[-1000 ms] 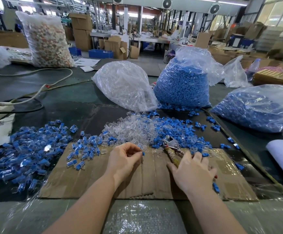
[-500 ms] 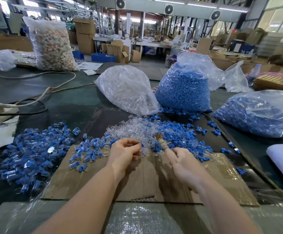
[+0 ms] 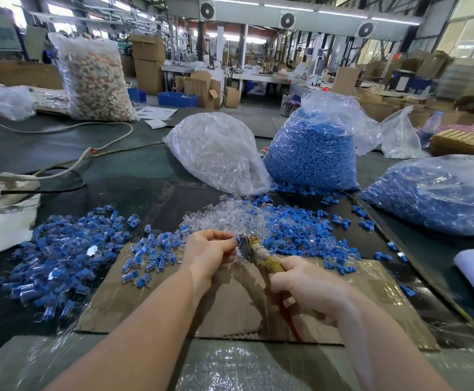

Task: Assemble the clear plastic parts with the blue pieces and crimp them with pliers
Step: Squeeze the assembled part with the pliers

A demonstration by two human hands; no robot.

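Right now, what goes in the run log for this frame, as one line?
stage: crimping | left hand: pinches blue-and-clear piece at plier nose | right hand: grips pliers | finished pile: left of cardboard

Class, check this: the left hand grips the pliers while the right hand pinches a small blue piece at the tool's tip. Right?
Hands swapped. In the head view, the right hand grips the pliers; the left hand pinches the blue piece at their tip.

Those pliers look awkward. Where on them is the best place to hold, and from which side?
Probably by the tape-wrapped handles, coming from the near right, as the right hand does. The pliers point away and to the left, so their metal head stays free to meet the small part pinched in the left hand.
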